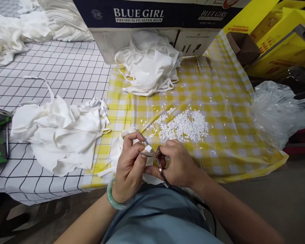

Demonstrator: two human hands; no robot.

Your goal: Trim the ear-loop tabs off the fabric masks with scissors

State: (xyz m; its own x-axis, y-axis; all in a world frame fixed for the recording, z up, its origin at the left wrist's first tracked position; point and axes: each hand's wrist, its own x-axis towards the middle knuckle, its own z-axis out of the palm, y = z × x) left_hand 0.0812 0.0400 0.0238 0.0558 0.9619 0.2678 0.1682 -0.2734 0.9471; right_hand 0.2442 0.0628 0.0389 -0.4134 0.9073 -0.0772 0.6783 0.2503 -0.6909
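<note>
Head view: left fingers clamped on white tab, right fingers round scissors, carton beyond clippings.

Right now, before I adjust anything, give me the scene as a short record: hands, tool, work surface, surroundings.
Left hand: bare left hand, pinching a small white fabric tab
Right hand: bare right hand, holding metal scissors
Scissor blades: open, tab between them
Surface: yellow-and-white checked plastic cloth
Beyond hands: scattered pile of tiny white rectangular pieces
Left side: crumpled heap of white fabric
Back: dark-blue-and-white cardboard box, second white fabric heap in front
Right edge: clear crumpled plastic bag
</note>
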